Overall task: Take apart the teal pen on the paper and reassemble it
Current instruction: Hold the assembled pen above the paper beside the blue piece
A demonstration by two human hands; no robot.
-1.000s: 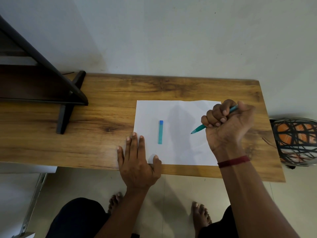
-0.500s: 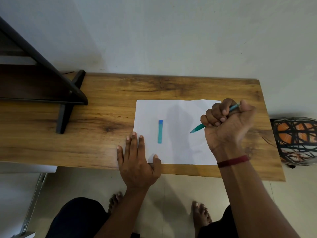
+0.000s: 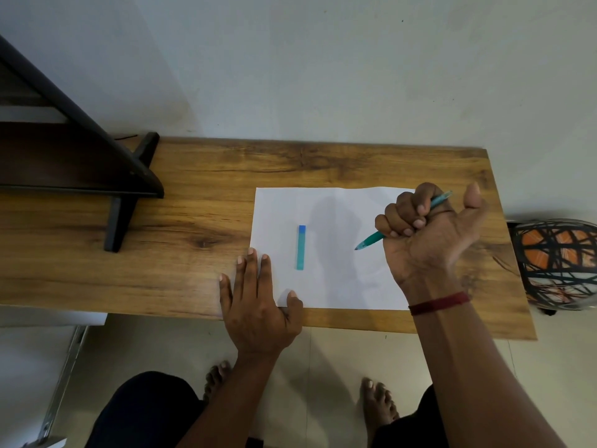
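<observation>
A white sheet of paper [image 3: 336, 286] lies on the wooden table [image 3: 193, 247]. My right hand [image 3: 429, 240] is fisted around the teal pen [image 3: 371, 239], held above the paper's right side. The pen's tip points down-left and its rear end sticks out past my fingers, with my thumb lifted off it. A teal pen cap [image 3: 301, 248] with a blue end lies upright on the middle of the paper. My left hand [image 3: 255, 302] rests flat, fingers spread, on the paper's near left corner and the table edge.
A dark shelf frame [image 3: 129, 195] stands on the table's left part. A patterned round object [image 3: 555, 263] sits off the table's right end. The white wall runs behind the table. My knees and bare feet are below the near edge.
My right thumb has lifted away from the pen's rear end. The pen, the cap and my left hand have barely moved.
</observation>
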